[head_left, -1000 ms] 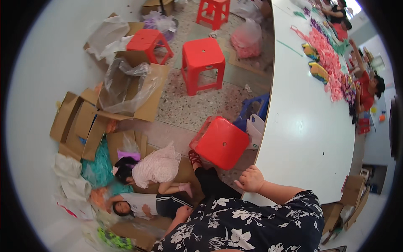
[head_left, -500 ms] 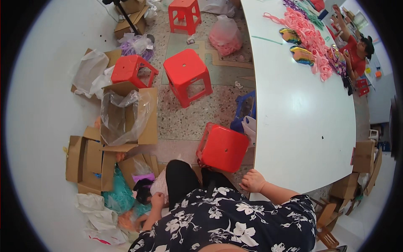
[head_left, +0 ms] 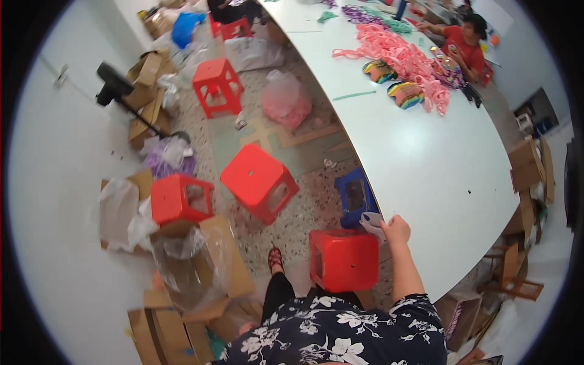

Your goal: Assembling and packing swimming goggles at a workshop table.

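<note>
My right hand [head_left: 396, 230] is closed at the left edge of the white table [head_left: 438, 201], its fingers curled over the rim. Just beside the fingertips, a whitish plastic bag [head_left: 371, 222] hangs below the edge. A red plastic stool [head_left: 344, 260] stands right in front of my body, with a blue stool [head_left: 354, 198] beyond it, partly under the table. Only a bit of my left hand [head_left: 247, 328] shows beside my patterned top; its fingers are hidden. My foot in a dark red shoe [head_left: 275, 260] is on the speckled floor.
Red stools [head_left: 258, 180] stand along the aisle. Open cardboard boxes [head_left: 194, 267] line the left wall near a black fan on a stand [head_left: 114, 84]. Pink straps [head_left: 395, 52] and rainbow-coloured pieces [head_left: 406, 95] lie on the table's far part. A person in red [head_left: 465, 52] works across it.
I have moved forward, and the view has turned and tipped up. My right hand has slid farther along the table edge. My left hand has dropped almost out of sight; one foot has stepped ahead.
</note>
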Demonstrator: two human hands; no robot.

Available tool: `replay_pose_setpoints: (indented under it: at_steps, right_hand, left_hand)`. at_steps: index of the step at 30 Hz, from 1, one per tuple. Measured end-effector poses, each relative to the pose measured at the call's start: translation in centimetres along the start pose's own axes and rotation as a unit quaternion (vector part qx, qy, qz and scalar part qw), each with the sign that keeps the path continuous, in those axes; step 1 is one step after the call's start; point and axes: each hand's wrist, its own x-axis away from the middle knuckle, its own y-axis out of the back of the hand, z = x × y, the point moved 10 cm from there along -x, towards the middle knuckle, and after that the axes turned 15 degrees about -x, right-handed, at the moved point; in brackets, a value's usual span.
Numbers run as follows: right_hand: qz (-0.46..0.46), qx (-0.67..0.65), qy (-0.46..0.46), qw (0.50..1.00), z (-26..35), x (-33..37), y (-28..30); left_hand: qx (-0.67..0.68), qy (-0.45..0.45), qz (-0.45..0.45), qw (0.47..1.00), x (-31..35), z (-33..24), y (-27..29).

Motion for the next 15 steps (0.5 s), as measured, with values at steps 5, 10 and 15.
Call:
replay_pose_setpoints:
  at_steps: [5,10,15]
  right_hand:
    - [-0.020,0.069,-0.028,0.997,-3.0,-0.9,0.5]
    - [0.021,0.087,-0.073,0.993,-2.8,-0.1,0.5]
    - [0.053,0.069,-0.107,0.990,-1.4,-0.3,-0.5]
  left_hand:
    - [0.055,0.058,0.008,0.997,-6.5,4.3,5.4]
    - [0.077,0.085,-0.019,0.993,-6.4,4.5,8.3]
    - [0.011,0.067,0.048,0.996,-5.6,3.6,14.2]
